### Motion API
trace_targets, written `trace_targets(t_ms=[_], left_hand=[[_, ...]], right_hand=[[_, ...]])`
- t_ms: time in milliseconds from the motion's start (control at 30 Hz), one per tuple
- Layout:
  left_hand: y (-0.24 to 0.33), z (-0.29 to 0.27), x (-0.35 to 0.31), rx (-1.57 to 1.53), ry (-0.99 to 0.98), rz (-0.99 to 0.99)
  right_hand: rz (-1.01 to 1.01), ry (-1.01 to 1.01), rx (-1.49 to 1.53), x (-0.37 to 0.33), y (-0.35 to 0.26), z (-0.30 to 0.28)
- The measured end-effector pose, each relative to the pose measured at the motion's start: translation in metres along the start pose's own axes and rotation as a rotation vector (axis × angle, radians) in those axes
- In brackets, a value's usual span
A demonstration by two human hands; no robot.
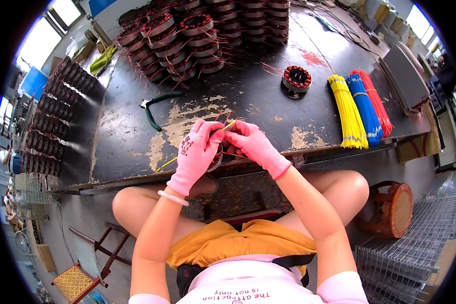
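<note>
My left hand and my right hand, both in pink gloves, meet at the table's near edge. Their fingertips are pinched together around a short visible piece of yellow wire. Another yellow length sticks out to the left from under my left hand. A wound motor stator with thin red leads sits beneath the gloves, mostly hidden by them. Left of my hands, green-handled pliers lie with their handles spread. Ahead to the right, a single stator with red windings rests on the table.
Yellow, blue and red wire bundles lie at the right. Tall stacks of stators fill the far side, and rows of dark stators line the left. The black tabletop is worn. A wooden stool stands below right.
</note>
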State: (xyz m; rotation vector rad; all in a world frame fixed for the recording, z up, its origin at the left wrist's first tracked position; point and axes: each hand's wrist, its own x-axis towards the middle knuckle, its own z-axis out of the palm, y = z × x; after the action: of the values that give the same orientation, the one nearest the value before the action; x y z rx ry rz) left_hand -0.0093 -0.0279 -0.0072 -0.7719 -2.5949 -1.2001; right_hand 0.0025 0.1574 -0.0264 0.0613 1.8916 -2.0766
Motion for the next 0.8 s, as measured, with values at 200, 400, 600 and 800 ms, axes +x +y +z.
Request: trace_targets(t_ms=[200,400,600,800], left_hand=[[0.0,0.001,0.0,-0.019,-0.001,-0.003],[-0.002,0.002,-0.002,-0.009,0.0,-0.007],[0.0,0.002,-0.001,-0.02,-0.007,-0.025],[-0.005,0.001,0.002,-0.004,-0.003,0.031]], right_hand=[[-0.05,0.012,0.022,0.003,0.009,0.0],[-0.083,0.014,0.017,0.005,0.017,0.001],[-0.102,0.019,0.0,0.004,0.016,0.0],[-0.065,0.01,0.048,-0.004,0.003,-0.002]])
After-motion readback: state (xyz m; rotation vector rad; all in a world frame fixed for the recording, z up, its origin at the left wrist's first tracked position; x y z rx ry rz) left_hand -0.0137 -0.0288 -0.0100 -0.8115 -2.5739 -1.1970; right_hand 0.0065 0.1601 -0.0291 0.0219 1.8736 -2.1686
